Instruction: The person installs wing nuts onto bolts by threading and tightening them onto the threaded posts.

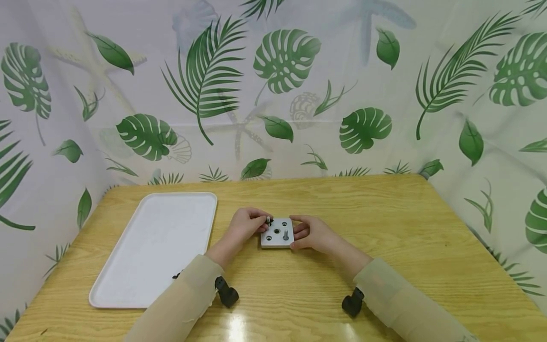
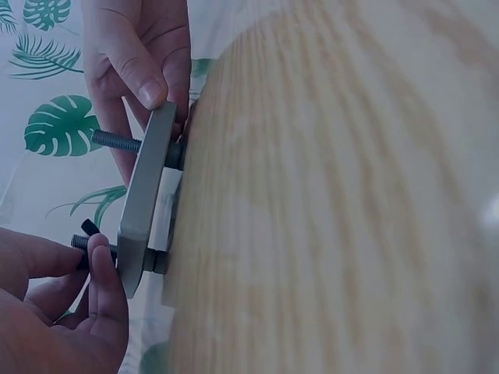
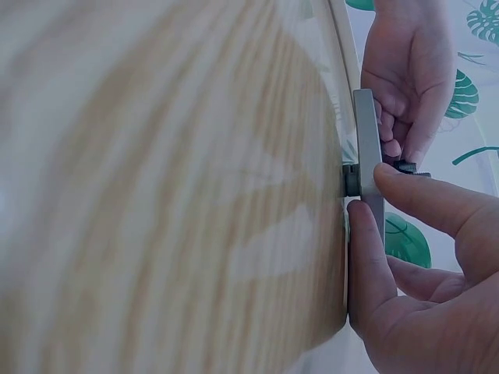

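A square silver metal plate [image 1: 277, 242] with several holes lies over the table, bolt heads [image 2: 158, 262] beneath it. One threaded bolt [image 1: 286, 234] stands bare at its near right corner. At the far left corner, my left hand [image 1: 247, 224] pinches a small black wing nut [image 2: 90, 227] on a second bolt's threaded end [image 2: 79, 241]; fingertips partly hide it. My right hand [image 1: 315, 232] grips the plate's right edge, its thumb [image 3: 421, 193] on the upper side and a finger [image 3: 366, 249] low against the table.
To the left is a white tray [image 1: 166, 237], with a small black part [image 1: 176, 276] in it beside my left sleeve. Both forearms rest over the wooden table [image 1: 295, 294]. A leaf-patterned cloth [image 1: 273, 142] stands behind the table and at its sides.
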Demonstrator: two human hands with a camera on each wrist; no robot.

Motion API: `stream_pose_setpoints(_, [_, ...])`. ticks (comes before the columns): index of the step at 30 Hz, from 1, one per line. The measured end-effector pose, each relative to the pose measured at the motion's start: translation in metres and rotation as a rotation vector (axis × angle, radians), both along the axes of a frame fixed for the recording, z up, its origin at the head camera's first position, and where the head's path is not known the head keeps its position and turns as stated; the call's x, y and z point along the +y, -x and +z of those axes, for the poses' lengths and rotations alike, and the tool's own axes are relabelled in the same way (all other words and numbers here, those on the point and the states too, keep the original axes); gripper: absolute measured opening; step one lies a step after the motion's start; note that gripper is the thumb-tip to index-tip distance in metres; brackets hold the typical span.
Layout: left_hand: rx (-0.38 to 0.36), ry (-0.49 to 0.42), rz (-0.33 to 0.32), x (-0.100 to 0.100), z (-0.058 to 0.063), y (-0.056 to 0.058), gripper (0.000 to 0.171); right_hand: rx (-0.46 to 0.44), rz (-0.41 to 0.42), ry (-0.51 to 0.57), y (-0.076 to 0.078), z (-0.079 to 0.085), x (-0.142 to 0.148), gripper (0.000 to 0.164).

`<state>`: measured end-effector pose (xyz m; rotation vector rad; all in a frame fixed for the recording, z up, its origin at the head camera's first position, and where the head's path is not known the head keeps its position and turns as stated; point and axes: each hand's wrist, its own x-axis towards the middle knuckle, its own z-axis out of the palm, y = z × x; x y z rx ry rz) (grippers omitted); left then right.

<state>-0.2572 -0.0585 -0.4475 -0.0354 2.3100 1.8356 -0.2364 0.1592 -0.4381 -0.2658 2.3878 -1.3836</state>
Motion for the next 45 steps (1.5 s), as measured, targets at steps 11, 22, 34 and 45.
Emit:
stream_pose_setpoints(11, [0.075,0.131,-0.03,0.003,0.002,-0.001,0.016,0.0,-0.016,-0.021,0.0,0.0,0.0,0.083])
stream_pose_setpoints(22, [0.088,0.129,-0.03,0.004,0.005,0.001,0.018,-0.003,-0.024,-0.007,0.003,-0.001,-0.001,0.084])
stream_pose_setpoints(34, [-0.003,0.031,-0.049,-0.006,0.003,0.005,0.018,-0.014,-0.024,-0.011,0.001,0.001,-0.002,0.083])
stream_pose_setpoints(45, [-0.003,0.107,-0.074,-0.004,0.007,0.003,0.021,-0.013,-0.019,-0.013,0.0,0.003,-0.003,0.084])
